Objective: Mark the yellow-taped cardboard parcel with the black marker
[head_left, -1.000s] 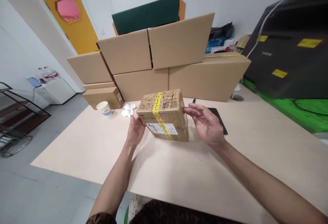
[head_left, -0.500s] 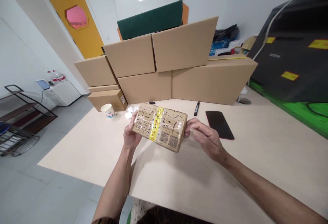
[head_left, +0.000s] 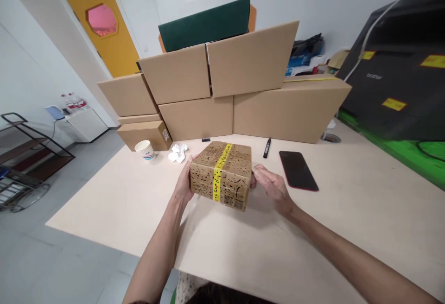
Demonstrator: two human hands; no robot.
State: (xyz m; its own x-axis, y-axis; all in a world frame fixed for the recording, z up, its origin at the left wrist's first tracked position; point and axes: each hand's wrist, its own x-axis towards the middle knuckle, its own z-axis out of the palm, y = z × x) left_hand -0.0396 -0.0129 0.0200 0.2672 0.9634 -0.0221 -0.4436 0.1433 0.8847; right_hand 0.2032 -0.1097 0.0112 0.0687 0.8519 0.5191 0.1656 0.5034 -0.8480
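Observation:
A brown cardboard box (head_left: pixel 234 181) with black printed marks and a yellow tape strip is held tilted above the table. Its top and near side face me. My left hand (head_left: pixel 184 184) grips the box's left side, its fingers partly hidden behind it. My right hand (head_left: pixel 273 186) is at the right edge, fingers curled and pinched against the box; some fingertips are hidden. Behind the box lie a small black cap (head_left: pixel 206 140) and a black marker (head_left: pixel 267 148). To the right of my right hand rests a dark phone (head_left: pixel 298 170).
Large plain cardboard boxes (head_left: pixel 255 63) are stacked along the table's back, with a dark green box (head_left: pixel 205 25) on top. At left stand a paper cup (head_left: pixel 145 150) and crumpled white tissue (head_left: pixel 178 153). A big black machine case (head_left: pixel 392 77) stands at right.
The printed box has turned between my hands: earlier one broad face was toward me, now its top and near side both show. Both hands still hold it.

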